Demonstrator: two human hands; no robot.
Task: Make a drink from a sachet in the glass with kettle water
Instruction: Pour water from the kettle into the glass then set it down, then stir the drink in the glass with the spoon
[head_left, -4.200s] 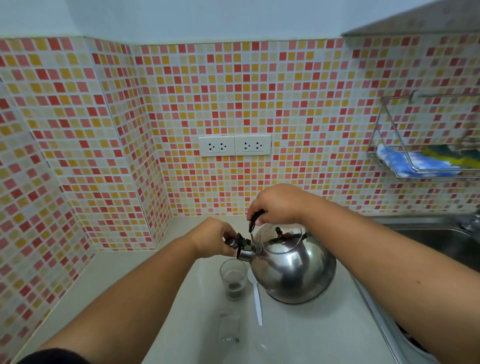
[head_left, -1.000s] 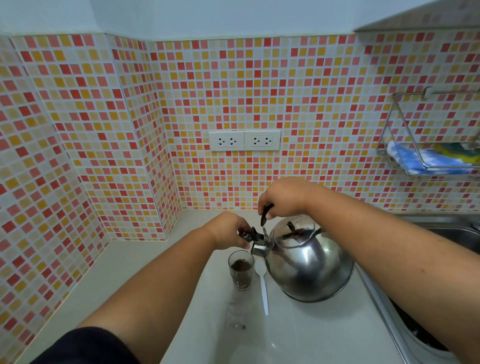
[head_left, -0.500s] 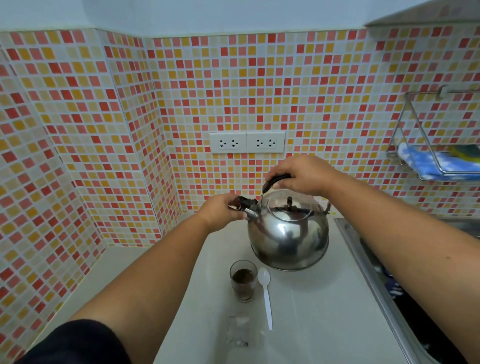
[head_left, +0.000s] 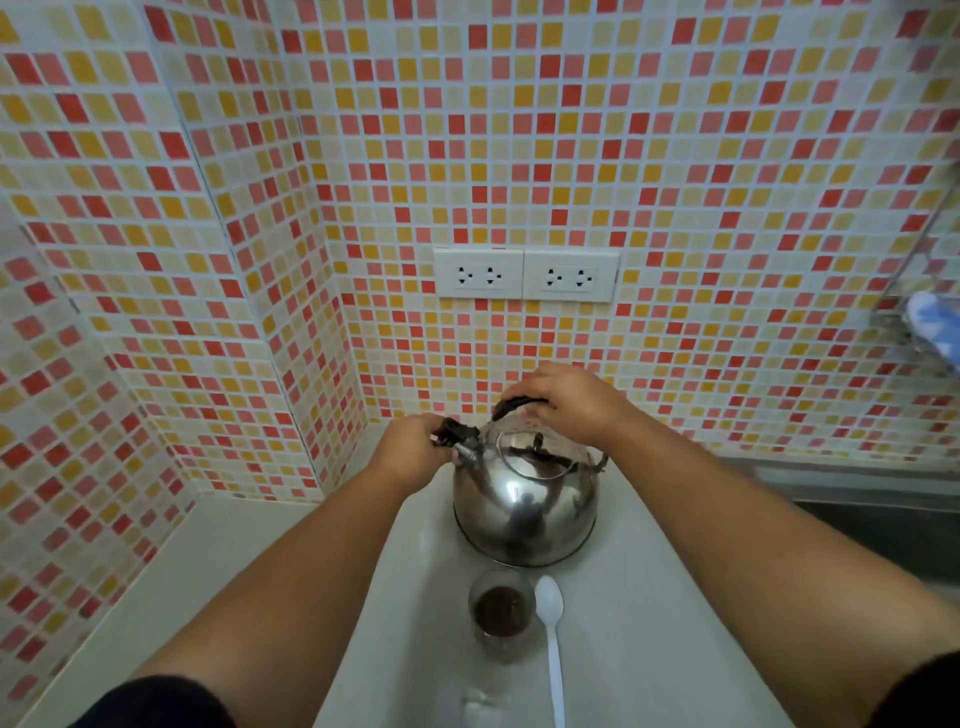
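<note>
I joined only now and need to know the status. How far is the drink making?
Done: the glass holds dark brown liquid, and the sachet lies in front of it, apparently empty. In hand: the right hand grips the handle of the kettle, which stands on the counter; the left hand is at its spout. Left: probably stirring; the white spoon lies unused.

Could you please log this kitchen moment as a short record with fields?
kettle: steel, upright on the counter, behind the glass
left hand: grip on the spout cap
right hand: grip closed on the black handle
glass: dark brown contents, nearer the person than the kettle
spoon: white plastic, lying right of the glass
sockets: nothing plugged in
</note>
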